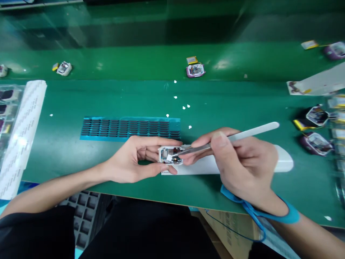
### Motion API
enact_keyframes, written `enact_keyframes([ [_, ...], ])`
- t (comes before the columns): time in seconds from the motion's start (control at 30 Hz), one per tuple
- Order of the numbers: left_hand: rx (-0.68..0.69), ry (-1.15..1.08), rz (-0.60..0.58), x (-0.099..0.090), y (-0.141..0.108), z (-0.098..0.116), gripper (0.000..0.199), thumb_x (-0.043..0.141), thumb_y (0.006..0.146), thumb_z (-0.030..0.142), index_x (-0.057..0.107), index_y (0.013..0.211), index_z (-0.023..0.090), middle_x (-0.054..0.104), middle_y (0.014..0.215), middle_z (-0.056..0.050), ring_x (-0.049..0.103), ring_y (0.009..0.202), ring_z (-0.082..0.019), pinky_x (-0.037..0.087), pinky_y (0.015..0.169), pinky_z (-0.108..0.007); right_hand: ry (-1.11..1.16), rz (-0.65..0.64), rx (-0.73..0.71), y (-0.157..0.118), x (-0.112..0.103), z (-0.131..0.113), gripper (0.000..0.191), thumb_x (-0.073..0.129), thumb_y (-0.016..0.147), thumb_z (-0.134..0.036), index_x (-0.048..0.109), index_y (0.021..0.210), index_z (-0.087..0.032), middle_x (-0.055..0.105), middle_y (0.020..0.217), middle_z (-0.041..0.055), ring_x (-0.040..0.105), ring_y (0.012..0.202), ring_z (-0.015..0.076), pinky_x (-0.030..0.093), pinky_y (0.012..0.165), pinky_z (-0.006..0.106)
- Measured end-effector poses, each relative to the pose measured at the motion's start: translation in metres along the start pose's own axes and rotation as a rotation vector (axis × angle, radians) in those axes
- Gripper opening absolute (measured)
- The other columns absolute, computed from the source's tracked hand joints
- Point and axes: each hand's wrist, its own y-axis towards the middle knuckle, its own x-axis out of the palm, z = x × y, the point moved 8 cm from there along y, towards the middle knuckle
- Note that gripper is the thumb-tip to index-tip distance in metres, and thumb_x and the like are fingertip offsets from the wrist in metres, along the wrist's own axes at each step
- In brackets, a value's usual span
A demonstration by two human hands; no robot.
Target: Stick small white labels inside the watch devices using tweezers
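Note:
Between the thumb and fingers of my left hand is a small white device housing, its open side facing up with circuitry inside. My right hand grips metal tweezers, whose tips reach into the housing. A small white piece shows at the tips; whether they pinch it I cannot tell. Under both hands lies a white strip with a rounded right end. Just behind my left hand, a blue sheet carries rows of dark thin strips.
Along the green bench sit a purple open housing with its battery, and a white one. More housings lie at right. White paper and a clear tray stand left. A blue wrist strap trails a cord.

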Motion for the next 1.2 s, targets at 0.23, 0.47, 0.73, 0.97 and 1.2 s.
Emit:
enact_keyframes([
  [0.23,0.033,0.006,0.019,0.003,-0.002,0.003,0.047,0.067,0.088,0.003,0.061,0.134,0.009,0.080,0.105,-0.014,0.080,0.091,-0.025,0.067,0.084,-0.036,-0.088,-0.017,0.015,0.001,0.005,0.006,0.032,0.053,0.102,-0.028,0.075,0.081,-0.022,0.073,0.066,0.0000,0.073,0.060,0.0140,0.061,0.057,0.023],
  [0.47,0.032,0.056,0.022,0.003,-0.004,0.004,0.047,0.066,0.089,0.004,0.059,0.136,0.007,0.081,0.096,-0.015,0.080,0.086,-0.024,0.067,0.081,-0.036,-0.082,-0.031,0.009,-0.001,0.005,0.006,0.030,0.053,0.103,-0.031,0.075,0.083,-0.025,0.073,0.068,-0.0004,0.072,0.060,0.0144,0.060,0.055,0.025],
  [0.73,0.020,0.046,0.031,0.002,-0.003,0.002,0.048,0.067,0.089,0.005,0.060,0.136,0.010,0.081,0.097,-0.013,0.080,0.088,-0.024,0.068,0.081,-0.035,-0.060,-0.018,0.091,-0.001,0.005,0.012,0.031,0.054,0.103,-0.036,0.076,0.082,-0.027,0.072,0.065,0.0000,0.071,0.058,0.0150,0.061,0.056,0.026],
  [0.97,0.041,0.060,0.037,0.002,-0.004,0.004,0.049,0.066,0.088,0.003,0.059,0.136,0.007,0.081,0.096,-0.014,0.080,0.087,-0.024,0.067,0.080,-0.033,-0.042,-0.016,0.084,0.000,0.006,0.010,0.029,0.054,0.102,-0.033,0.076,0.084,-0.024,0.075,0.069,0.0005,0.072,0.058,0.0151,0.061,0.055,0.026],
  [1.2,0.042,0.065,0.037,0.002,-0.004,0.005,0.049,0.067,0.087,0.002,0.061,0.135,0.009,0.081,0.096,-0.013,0.080,0.085,-0.024,0.068,0.078,-0.032,-0.061,-0.029,0.064,-0.003,0.006,0.008,0.030,0.054,0.103,-0.031,0.075,0.082,-0.025,0.076,0.073,0.0003,0.072,0.056,0.0142,0.060,0.054,0.025],
])
